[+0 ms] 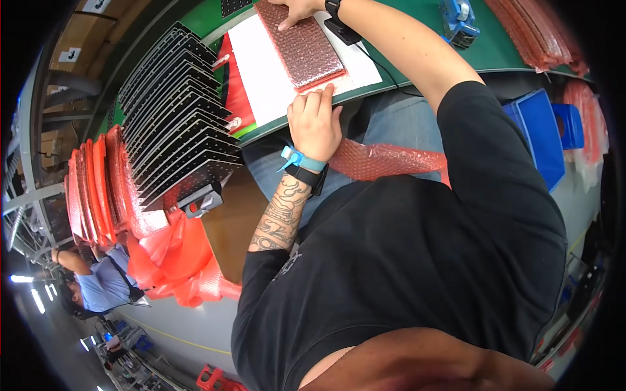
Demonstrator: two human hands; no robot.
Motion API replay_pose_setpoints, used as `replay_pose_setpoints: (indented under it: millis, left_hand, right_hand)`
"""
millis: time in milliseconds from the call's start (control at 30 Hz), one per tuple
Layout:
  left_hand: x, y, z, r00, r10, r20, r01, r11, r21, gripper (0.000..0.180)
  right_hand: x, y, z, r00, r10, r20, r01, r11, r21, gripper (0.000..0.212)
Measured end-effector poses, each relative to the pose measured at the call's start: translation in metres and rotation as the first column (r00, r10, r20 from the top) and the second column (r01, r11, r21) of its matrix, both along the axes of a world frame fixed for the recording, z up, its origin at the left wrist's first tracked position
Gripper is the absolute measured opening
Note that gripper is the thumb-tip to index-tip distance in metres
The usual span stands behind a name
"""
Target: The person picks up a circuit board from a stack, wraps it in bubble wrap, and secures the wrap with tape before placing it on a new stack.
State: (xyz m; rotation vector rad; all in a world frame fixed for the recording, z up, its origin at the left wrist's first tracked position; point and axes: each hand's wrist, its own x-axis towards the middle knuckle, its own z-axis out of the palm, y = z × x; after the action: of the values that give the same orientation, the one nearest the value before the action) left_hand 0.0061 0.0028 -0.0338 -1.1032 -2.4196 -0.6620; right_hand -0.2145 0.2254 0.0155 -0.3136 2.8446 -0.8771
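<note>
A flat packet in pink-red bubble wrap [305,53] lies on a white sheet [249,60] on the green table. Something dark shows through the wrap. At the packet's near end, my left hand [315,124] rests with fingers stretched out, their tips touching its edge. My right hand [298,9] presses on its far end with fingers apart, partly cut off by the top of the view. Beneath my left hand a strip of pink bubble wrap [385,159] lies across my lap.
Left of the sheet stands a row of black perforated panels [179,117], with red bubble-wrap bags [98,186] beside it. A blue tape dispenser [459,23] and stacked bubble-wrap bags [531,32] are at the far right. A blue bin [538,137] stands right of me. A person [107,277] works at left.
</note>
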Motion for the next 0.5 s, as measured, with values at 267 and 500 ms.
replay_pose_setpoints:
  millis: [267,500]
  left_hand:
    - [0.004,-0.011,0.011,0.995,-0.085,-0.052,0.090,0.991,0.099,0.044]
    - [-0.010,-0.001,0.009,0.999,-0.034,-0.010,0.034,0.998,0.061,0.029]
  right_hand:
    - [0.026,-0.008,0.007,0.998,-0.017,-0.062,0.028,0.984,0.175,0.110]
    - [0.088,-0.008,0.039,0.880,-0.366,-0.303,0.346,0.930,-0.119,0.064]
